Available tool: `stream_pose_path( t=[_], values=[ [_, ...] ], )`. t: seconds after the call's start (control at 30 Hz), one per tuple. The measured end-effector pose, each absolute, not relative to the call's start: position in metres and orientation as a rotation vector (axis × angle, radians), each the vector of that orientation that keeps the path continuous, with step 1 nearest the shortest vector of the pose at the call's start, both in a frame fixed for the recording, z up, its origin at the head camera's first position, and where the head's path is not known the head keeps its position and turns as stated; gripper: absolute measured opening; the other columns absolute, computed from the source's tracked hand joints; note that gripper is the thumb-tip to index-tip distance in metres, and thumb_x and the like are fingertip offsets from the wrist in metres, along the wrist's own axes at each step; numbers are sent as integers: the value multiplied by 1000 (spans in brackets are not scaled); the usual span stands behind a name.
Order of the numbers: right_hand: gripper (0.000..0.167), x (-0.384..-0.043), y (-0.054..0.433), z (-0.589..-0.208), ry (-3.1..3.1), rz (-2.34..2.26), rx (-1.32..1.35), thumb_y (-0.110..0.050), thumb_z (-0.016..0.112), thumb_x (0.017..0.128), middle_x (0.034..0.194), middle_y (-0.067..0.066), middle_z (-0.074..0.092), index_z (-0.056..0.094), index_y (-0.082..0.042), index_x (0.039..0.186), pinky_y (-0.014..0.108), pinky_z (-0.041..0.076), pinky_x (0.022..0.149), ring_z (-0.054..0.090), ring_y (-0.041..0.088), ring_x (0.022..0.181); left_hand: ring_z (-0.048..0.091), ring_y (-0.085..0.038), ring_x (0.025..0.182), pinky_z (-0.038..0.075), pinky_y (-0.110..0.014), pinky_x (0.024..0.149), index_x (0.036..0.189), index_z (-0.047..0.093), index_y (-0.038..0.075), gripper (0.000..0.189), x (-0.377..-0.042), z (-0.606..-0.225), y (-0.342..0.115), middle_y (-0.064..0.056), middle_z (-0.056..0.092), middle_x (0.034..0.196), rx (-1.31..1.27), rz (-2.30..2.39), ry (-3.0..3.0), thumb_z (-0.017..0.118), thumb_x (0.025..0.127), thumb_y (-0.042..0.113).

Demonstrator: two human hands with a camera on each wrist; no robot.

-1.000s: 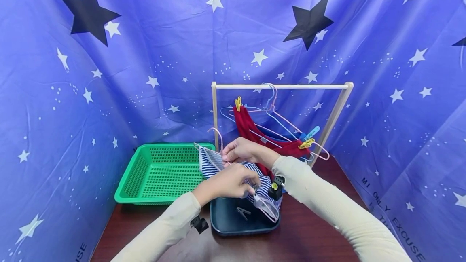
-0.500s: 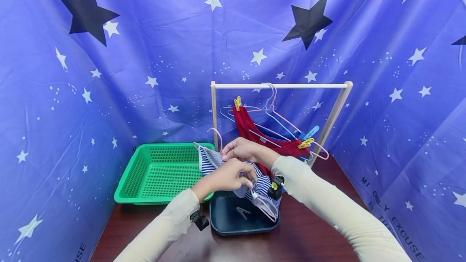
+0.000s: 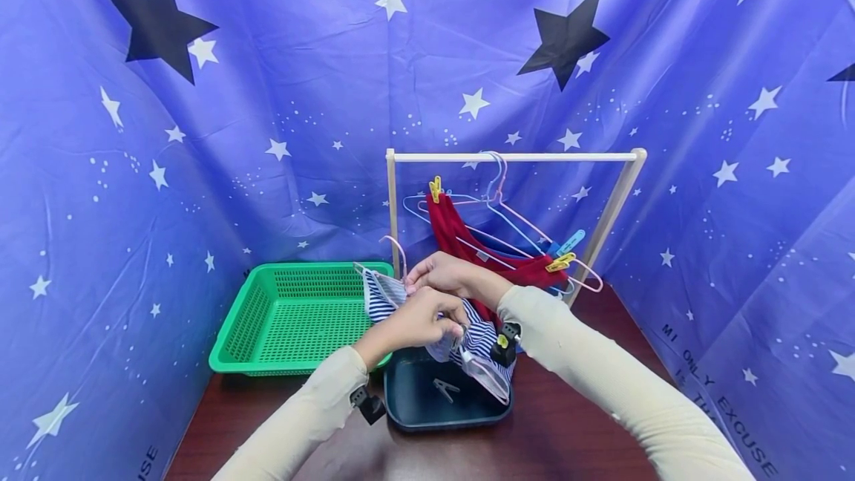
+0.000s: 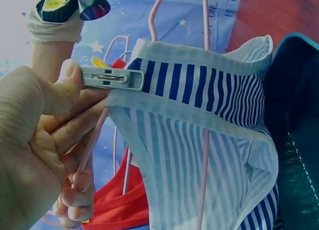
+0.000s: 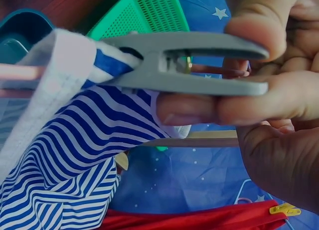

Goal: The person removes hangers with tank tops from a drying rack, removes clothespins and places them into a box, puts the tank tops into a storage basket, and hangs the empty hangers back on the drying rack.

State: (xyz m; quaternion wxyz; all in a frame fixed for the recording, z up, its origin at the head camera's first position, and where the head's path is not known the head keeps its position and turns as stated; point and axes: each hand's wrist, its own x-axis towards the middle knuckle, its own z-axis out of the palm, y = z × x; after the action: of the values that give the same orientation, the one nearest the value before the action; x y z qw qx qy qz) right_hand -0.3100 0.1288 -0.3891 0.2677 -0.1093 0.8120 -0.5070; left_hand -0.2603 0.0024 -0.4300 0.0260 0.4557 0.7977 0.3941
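Blue-and-white striped underpants (image 4: 179,85) hang on a pink hanger (image 3: 394,247), held above the dark tray in the head view. My left hand (image 3: 415,319) pinches a grey clothespin (image 4: 113,78) between thumb and fingers at one end of the waistband. In the right wrist view the clothespin's jaws sit over the striped cloth, with its handles between thumb and finger. Just behind, my right hand (image 3: 441,275) grips the hanger near the base of its hook; its fingers show low in the left wrist view. The left hand partly covers the garment's middle in the head view.
A dark tray (image 3: 401,414) with another grey clothespin (image 3: 444,390) stands below my hands. To the left is a green basket (image 3: 234,318). Behind, a wooden rack (image 3: 514,158) carries hangers with a red garment (image 3: 454,236) and a blue one, fixed by yellow and blue clothespins.
My left hand has shifted slightly up and left with the clothespin, and the near end of the hanger has moved a little with it. The right hand has kept its grip.
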Motion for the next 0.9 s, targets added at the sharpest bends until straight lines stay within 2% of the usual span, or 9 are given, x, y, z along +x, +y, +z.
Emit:
stream_pose_path(
  t=[0.17, 0.37, 0.73, 0.9],
  values=[
    [8, -309, 129, -389, 2198, -1364, -307, 3, 68, 89, 75, -4, 70, 74, 2, 94, 23, 56, 68, 63, 12, 74, 61, -3, 78, 55, -16, 75, 87, 77, 3, 3, -258, -430, 2, -3, 75, 81, 1394, 1307, 2455, 75, 89, 4],
    [16, -308, 129, -389, 2214, -1350, -312, 1, 68, 89, 76, -6, 71, 74, 7, 102, 21, 55, 69, 62, 10, 77, 59, -3, 76, 54, -17, 76, 83, 76, 7, 7, -255, -430, 3, -1, 74, 77, 1363, 1387, 2491, 76, 87, 1],
    [19, -310, 132, -390, 2246, -1358, -317, 5, 62, 88, 79, -4, 72, 75, 6, 102, 23, 55, 69, 62, 12, 78, 62, -2, 77, 54, -18, 70, 85, 75, 7, 5, -255, -428, 0, -3, 77, 84, 1358, 1475, 2502, 76, 88, 3],
    [13, -313, 135, -392, 2254, -1374, -314, 10, 64, 85, 74, -3, 70, 74, 5, 91, 22, 53, 64, 60, 12, 75, 65, -4, 82, 56, -21, 78, 91, 75, 5, 1, -253, -427, -5, -2, 76, 86, 1347, 1397, 2487, 75, 90, 5]
  ],
)
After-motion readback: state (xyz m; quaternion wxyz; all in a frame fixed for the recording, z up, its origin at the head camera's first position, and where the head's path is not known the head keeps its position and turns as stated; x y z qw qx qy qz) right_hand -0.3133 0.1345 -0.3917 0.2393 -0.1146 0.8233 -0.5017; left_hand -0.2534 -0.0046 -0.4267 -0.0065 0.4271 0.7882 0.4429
